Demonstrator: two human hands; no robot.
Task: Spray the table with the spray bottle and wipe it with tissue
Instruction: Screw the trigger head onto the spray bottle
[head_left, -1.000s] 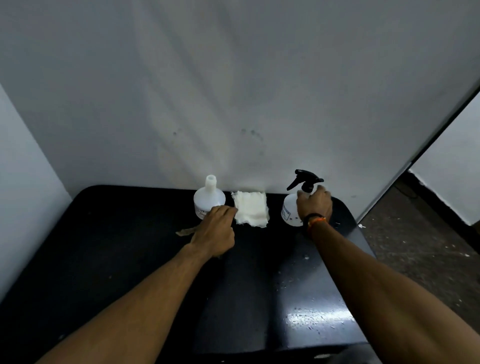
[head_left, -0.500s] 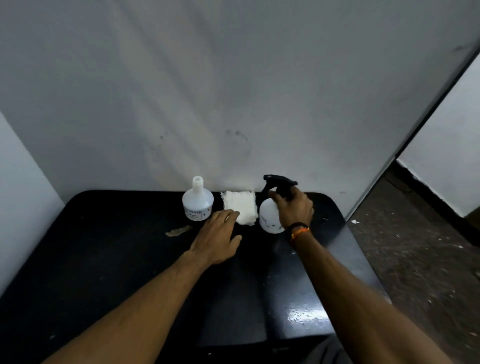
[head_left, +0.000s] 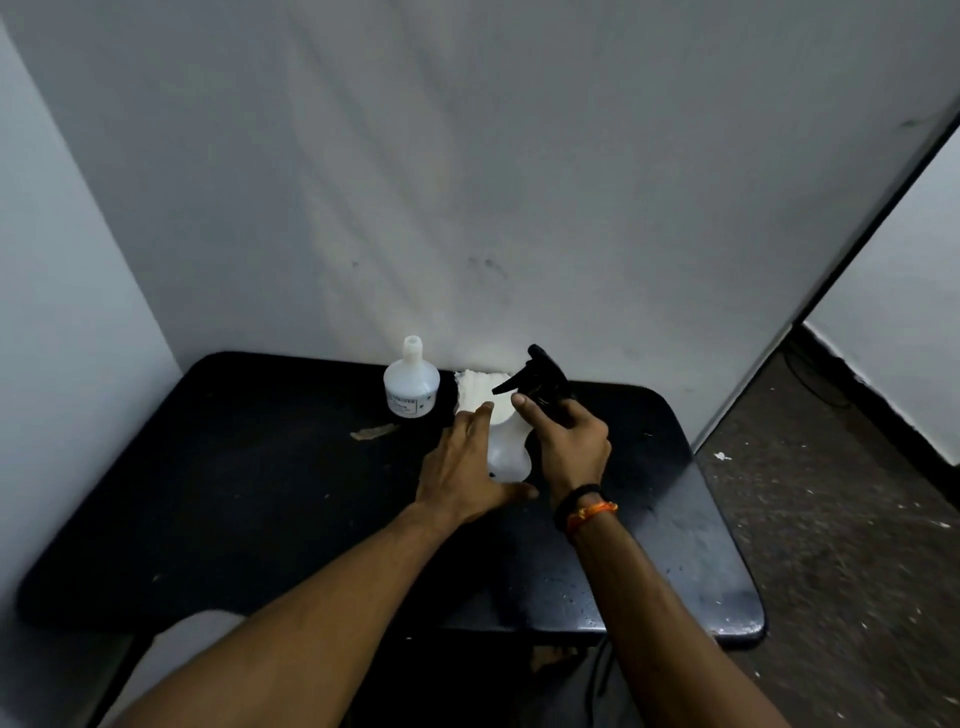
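Note:
My right hand (head_left: 569, 441) grips the neck of the spray bottle (head_left: 509, 449), a white bottle with a black trigger head, held above the middle of the black table (head_left: 234, 493). The nozzle points left. My left hand (head_left: 462, 475) rests flat against the bottle's left side and base, fingers spread. A folded white tissue (head_left: 475, 389) lies at the back of the table, partly hidden behind the bottle and my hands.
A second white bottle (head_left: 411, 382) without a cap stands at the back, left of the tissue. A small tan scrap (head_left: 374, 431) lies in front of it. Grey walls close in behind and on the left. The floor drops off at the right.
My right hand lifted the spray bottle from the back of the table and brought it nearer and leftward. My left hand moved right onto the bottle's side.

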